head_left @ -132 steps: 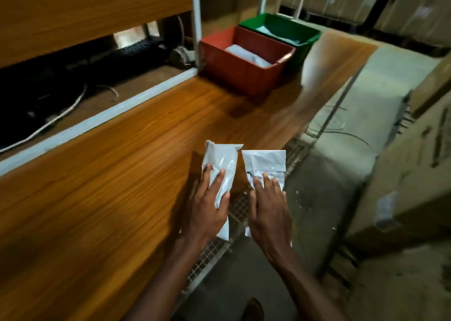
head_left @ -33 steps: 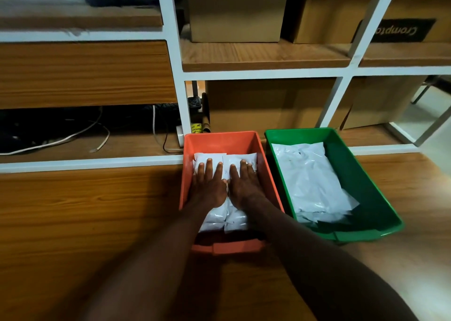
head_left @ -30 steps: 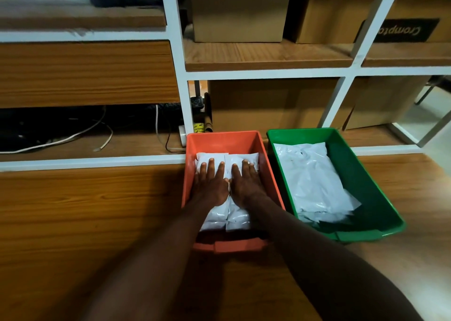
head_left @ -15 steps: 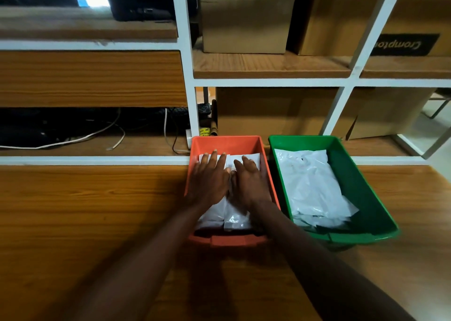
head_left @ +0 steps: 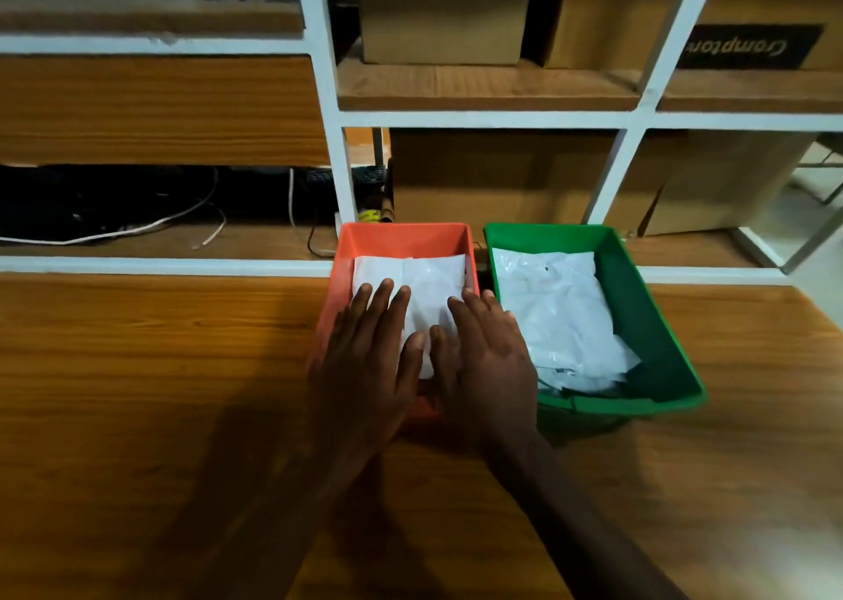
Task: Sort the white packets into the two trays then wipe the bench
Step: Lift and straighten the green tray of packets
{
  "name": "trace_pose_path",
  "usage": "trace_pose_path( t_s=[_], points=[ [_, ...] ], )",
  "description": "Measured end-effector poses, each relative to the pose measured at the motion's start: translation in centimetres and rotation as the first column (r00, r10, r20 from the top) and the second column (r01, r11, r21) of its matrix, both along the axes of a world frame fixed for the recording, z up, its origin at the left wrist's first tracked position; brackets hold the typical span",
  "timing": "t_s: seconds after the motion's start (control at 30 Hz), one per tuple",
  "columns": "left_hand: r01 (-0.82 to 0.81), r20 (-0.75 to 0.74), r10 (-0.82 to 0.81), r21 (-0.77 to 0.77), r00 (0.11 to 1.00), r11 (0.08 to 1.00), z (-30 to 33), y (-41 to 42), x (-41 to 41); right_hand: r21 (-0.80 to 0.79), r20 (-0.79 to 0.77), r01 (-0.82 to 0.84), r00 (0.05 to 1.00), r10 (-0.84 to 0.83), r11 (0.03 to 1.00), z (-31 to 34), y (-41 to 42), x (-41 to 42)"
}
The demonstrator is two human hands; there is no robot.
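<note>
Hands point(head_left: 424, 362) hide orange tray point(head_left: 401, 237) near end.

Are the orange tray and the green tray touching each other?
Apart. The head view shows a dark gap between the orange tray and the green tray.

There is only the one view, from the camera on my head, looking forward and steeply down from close above the wooden bench point(head_left: 137, 394). It faces the white-framed shelving point(head_left: 340, 156) at the far side, square-on. My left hand point(head_left: 365, 362) and right hand point(head_left: 490, 357) sit near the centre, my forearms running in from the near edge. The wide lens bends the shelf posts outward.
</note>
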State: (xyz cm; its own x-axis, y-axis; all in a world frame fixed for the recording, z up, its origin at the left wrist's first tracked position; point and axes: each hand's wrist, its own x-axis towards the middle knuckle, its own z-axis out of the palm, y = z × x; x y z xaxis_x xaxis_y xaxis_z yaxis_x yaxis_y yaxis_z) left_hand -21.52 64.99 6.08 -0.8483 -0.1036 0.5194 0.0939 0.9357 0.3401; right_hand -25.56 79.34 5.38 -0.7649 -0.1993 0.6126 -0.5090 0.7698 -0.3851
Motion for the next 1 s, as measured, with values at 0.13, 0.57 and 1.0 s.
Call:
trace_pose_path(
  t_s=[0.13,0.57,1.0],
  points=[
    [0.040,-0.051,-0.039,0.015,0.998,0.999,-0.2,3.5,2.8,-0.010,-0.044,0.013,0.999,-0.013,1.000,-0.8,3.3,2.4],
    [0.161,0.017,-0.167,0.195,0.986,0.968,-2.5,11.6,3.7,0.008,0.056,0.239,0.969,-0.240,0.971,-2.5,12.3,5.2],
    [0.033,0.181,-0.078,0.238,0.980,0.971,-1.0,15.4,-6.1,-0.011,0.282,0.218,0.937,-0.206,0.976,0.8,19.6,-3.5]
  ],
)
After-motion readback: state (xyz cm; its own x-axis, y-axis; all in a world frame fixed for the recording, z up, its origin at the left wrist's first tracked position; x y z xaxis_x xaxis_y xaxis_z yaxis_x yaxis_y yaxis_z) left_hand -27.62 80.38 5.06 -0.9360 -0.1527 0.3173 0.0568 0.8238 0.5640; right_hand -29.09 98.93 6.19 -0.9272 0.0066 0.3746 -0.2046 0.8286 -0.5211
